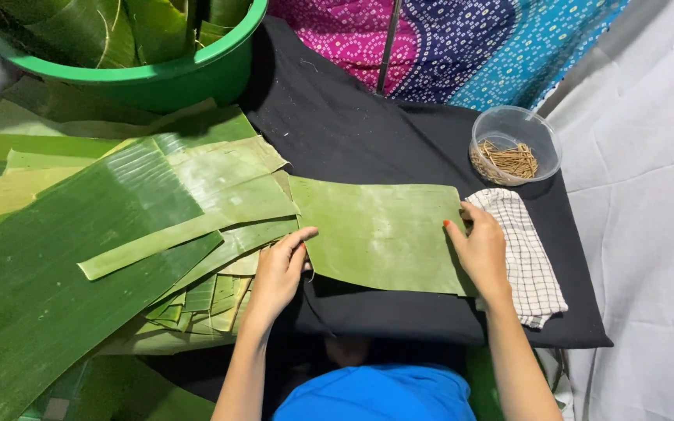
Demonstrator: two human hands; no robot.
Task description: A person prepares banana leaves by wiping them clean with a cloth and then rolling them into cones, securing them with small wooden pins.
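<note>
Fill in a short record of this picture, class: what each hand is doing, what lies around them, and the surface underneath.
left hand: grips the left edge of the cut banana leaf piece
right hand: holds the leaf piece's right edge
surface: black cloth
left of leaf: pile of banana leaf strips
right of leaf: checked cloth
far right: clear bowl of small sticks
top left: green tub of leaves

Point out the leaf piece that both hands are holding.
It is the rectangular leaf piece lying alone on the black cloth, left hand and right hand at its ends; the others lie piled to the left.
</note>
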